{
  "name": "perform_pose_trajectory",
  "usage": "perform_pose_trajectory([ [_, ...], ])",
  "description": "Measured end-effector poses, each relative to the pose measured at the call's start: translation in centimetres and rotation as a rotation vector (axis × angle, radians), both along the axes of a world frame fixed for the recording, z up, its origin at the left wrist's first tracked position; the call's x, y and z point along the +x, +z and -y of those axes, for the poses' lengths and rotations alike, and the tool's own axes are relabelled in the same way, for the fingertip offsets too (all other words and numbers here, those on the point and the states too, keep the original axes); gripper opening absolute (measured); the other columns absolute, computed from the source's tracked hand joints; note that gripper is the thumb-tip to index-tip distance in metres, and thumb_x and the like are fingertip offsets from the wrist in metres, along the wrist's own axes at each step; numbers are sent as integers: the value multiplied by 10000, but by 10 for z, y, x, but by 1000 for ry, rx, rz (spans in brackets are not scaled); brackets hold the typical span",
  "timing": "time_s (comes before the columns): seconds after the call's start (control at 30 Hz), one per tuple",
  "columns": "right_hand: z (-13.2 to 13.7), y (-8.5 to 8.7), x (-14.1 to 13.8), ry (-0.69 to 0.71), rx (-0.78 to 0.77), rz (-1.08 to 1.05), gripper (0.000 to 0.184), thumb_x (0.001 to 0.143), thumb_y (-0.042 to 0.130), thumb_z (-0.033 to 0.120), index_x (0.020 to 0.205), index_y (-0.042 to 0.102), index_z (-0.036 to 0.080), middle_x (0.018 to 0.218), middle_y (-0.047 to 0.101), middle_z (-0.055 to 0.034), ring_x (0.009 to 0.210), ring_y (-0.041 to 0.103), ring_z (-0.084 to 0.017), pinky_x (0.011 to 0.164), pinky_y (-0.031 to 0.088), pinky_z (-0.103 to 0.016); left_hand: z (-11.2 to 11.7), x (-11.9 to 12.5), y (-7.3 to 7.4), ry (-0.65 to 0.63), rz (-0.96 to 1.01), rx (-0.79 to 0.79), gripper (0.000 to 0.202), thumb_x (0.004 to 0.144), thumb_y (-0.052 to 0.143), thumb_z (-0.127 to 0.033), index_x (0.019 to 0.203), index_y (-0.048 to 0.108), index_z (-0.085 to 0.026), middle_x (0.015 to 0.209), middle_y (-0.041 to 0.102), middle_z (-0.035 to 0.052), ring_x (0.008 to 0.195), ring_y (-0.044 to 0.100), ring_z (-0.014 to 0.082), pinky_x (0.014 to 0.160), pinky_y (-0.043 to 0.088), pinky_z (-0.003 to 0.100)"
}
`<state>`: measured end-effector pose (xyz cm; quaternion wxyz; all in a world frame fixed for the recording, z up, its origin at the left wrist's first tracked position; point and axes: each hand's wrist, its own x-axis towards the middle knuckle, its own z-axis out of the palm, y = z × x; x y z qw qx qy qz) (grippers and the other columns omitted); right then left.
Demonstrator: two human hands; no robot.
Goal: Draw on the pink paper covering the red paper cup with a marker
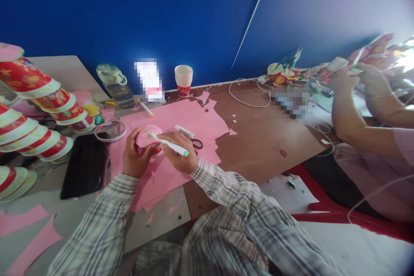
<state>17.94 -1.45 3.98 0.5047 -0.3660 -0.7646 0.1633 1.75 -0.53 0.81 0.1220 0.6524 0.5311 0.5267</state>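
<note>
In my left hand [137, 155] is a paper cup, mostly hidden by the fingers, with pink paper [146, 136] over its end and a little green marking on it. My right hand [183, 155] grips a white marker [174, 145] with a green end; its other end meets the pink paper. Both hands are above pink paper sheets [197, 116] spread on the table. Just beyond my right hand lie a white tube [184, 131] and scissors, of which a dark handle [197, 143] shows. A white ring [110, 131] lies left of my left hand.
Stacked red and white cups [61, 99] stand at left, beside a black phone [84, 166]. Along the blue wall are a water bottle [118, 88], another marker [147, 109] and a cup stack [183, 82]. At right, a co-worker's hands [344, 78] work near a white cable [249, 104].
</note>
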Motion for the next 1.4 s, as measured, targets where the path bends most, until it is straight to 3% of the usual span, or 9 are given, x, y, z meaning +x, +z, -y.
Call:
perform_pose_trajectory([
  [0.3, 0, -1, -1, 26, -1, 19, 220, 887, 451, 232, 1070, 563, 179, 1042, 707, -41, 937, 672, -140, 949, 511, -307, 2, 1, 3, 6, -13, -9, 585, 679, 569, -367, 1188, 410, -126, 1156, 463, 166, 1086, 444, 263, 899, 346, 448],
  [1.0, 1, -1, 3, 37, -19, -8, 190, 855, 479, 204, 1015, 577, 178, 980, 715, -35, 872, 673, -142, 874, 513, -300, -2, -3, -4, 4, -24, 6, 608, 664, 581, -377, 1191, 405, -128, 1144, 467, 156, 1071, 451, 255, 901, 346, 432],
  [1.4, 1, -1, 4, 35, -15, -16, 187, 858, 480, 209, 1012, 581, 174, 977, 719, -37, 875, 683, -142, 904, 521, -312, 1, 1, 3, -1, -23, 1, 601, 675, 575, -362, 1184, 409, -89, 1135, 464, 178, 1073, 449, 247, 914, 335, 413],
])
